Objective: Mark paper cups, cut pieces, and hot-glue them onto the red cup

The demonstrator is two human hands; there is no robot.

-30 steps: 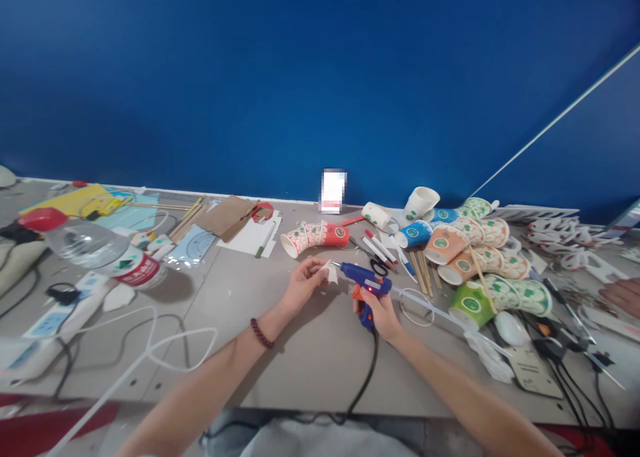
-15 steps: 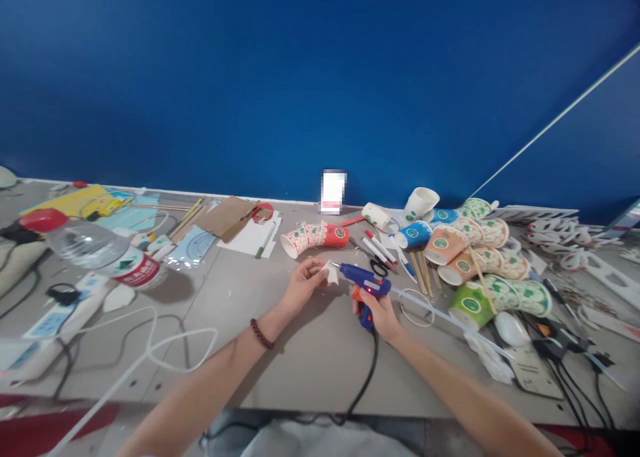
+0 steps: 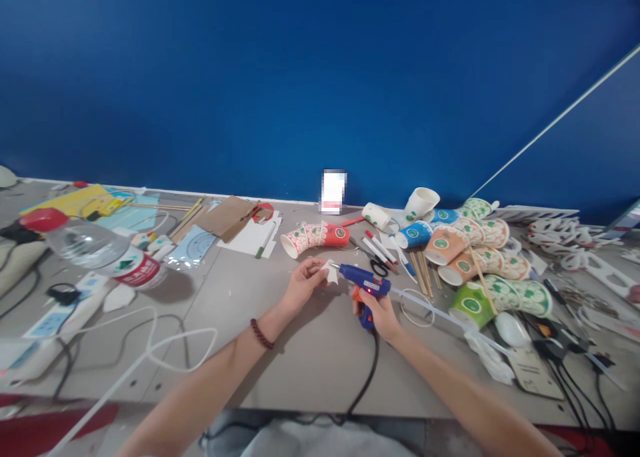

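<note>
Between the fingertips of my left hand (image 3: 303, 285) is a small white paper piece (image 3: 332, 272). My right hand (image 3: 381, 315) is wrapped round the handle of a blue hot glue gun (image 3: 361, 278) with an orange trigger and a lit red light. Its metal nozzle points left and meets the paper piece or lies right beside it; I cannot tell which. A long clear glue stick (image 3: 440, 315) sticks out of the back of the gun. Just beyond my hands lies a bent tube of joined red paper cups (image 3: 315, 238). Black scissors (image 3: 379, 266) lie partly behind the gun.
Joined paper cups in orange (image 3: 445, 245), green (image 3: 473, 305) and blue (image 3: 416, 233) crowd the right side. A plastic bottle (image 3: 95, 247) and a power strip (image 3: 65, 320) stand left. A blurred phone (image 3: 333, 192) leans on the wall. The gun's black cord (image 3: 369, 380) runs over the front edge.
</note>
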